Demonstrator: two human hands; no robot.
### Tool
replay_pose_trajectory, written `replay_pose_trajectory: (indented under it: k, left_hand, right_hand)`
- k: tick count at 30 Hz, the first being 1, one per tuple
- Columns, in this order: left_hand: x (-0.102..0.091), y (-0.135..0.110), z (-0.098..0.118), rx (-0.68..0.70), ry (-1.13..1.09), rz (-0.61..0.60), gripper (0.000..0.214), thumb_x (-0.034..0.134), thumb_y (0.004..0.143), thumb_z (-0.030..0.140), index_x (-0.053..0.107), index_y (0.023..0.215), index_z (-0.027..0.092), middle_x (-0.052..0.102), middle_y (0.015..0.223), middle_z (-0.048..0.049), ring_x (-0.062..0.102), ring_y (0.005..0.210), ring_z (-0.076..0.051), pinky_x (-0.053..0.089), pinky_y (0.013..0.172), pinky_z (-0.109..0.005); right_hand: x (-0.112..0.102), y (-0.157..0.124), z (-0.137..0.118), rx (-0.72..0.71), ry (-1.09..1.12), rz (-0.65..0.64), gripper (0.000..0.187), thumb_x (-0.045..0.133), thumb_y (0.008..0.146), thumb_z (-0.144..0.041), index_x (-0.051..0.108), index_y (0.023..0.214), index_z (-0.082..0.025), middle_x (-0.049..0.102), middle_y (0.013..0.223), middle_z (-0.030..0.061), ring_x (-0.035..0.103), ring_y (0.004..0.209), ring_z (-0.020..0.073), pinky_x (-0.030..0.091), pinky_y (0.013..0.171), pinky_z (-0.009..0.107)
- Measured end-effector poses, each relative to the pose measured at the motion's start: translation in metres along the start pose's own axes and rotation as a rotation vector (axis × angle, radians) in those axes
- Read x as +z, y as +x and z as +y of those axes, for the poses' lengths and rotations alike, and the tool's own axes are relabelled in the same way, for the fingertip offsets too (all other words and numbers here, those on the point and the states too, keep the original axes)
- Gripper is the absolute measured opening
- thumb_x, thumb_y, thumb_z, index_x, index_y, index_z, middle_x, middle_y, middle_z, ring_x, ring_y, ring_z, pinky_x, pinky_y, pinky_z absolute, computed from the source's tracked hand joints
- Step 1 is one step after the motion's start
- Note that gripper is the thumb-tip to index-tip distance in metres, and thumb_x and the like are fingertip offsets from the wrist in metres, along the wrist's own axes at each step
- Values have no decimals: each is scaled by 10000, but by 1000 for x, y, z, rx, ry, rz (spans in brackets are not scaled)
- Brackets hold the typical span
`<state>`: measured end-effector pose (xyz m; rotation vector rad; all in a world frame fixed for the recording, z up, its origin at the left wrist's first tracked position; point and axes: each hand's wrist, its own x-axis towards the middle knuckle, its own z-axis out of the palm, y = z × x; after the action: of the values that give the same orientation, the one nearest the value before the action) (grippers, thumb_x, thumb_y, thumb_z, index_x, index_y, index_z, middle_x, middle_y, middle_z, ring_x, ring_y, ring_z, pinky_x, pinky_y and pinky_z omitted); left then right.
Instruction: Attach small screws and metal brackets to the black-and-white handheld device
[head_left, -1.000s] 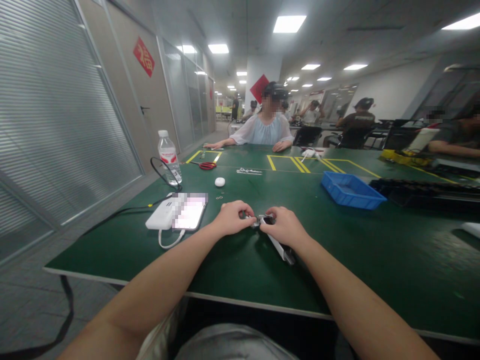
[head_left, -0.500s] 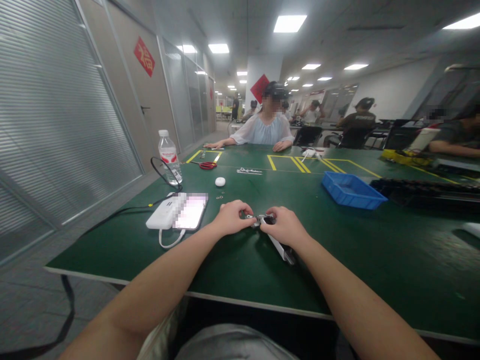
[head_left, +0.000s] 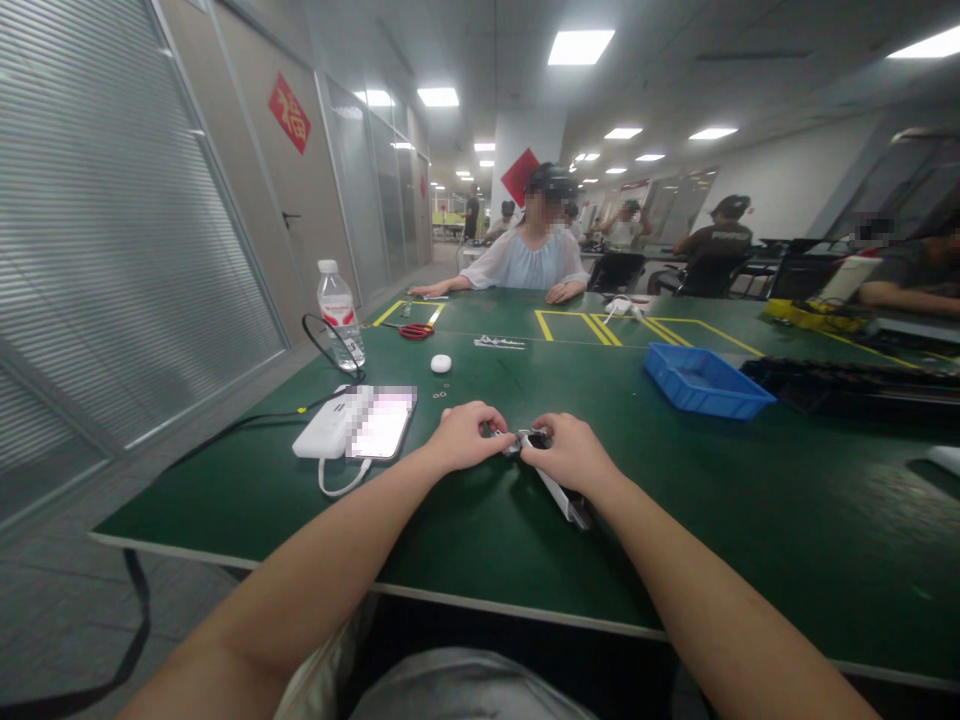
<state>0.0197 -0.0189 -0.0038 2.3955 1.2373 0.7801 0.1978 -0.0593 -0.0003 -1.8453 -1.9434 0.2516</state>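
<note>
My right hand (head_left: 570, 455) is closed round the far end of a long white-and-dark device (head_left: 559, 497), whose near end slants toward me and to the right over the table. I cannot make out its kind. Thumb and fingers of my left hand (head_left: 469, 437) pinch a small metallic part (head_left: 511, 446) at the device's far end. The two hands almost meet there, and their fingers hide much of that part. Several tiny rings (head_left: 440, 394) lie on the green table (head_left: 465, 540) beyond my left hand.
On the left stand a water bottle (head_left: 341, 320), a white power bank (head_left: 321, 428) and a phone (head_left: 382, 425) with cables. Further off are a white case (head_left: 441, 364), red-handled scissors (head_left: 416, 331) and a metal strip (head_left: 499, 342). A blue tray (head_left: 705, 380) sits right. A person (head_left: 536, 250) sits opposite.
</note>
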Motion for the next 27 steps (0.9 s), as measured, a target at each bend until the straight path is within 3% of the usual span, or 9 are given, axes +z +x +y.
replay_pose_trajectory:
  k: [13, 27]
  left_hand:
    - [0, 0, 1, 56, 3, -19, 135, 622, 723, 298, 673, 781, 188, 625, 791, -8, 548, 750, -140, 409, 683, -239]
    - [-3, -3, 2, 100, 19, -7, 228, 652, 707, 389, 649, 844, 207, 611, 839, 1, 561, 802, -155, 411, 755, -277]
  right_hand:
    - [0, 0, -1, -5, -20, -2, 427, 626, 649, -373, 665, 991, -121, 633, 936, 117, 582, 849, 209, 415, 739, 275]
    - [0, 1, 0, 5, -3, -4, 422, 633, 652, -389, 662, 984, -130, 634, 939, 110, 582, 855, 206, 416, 739, 273]
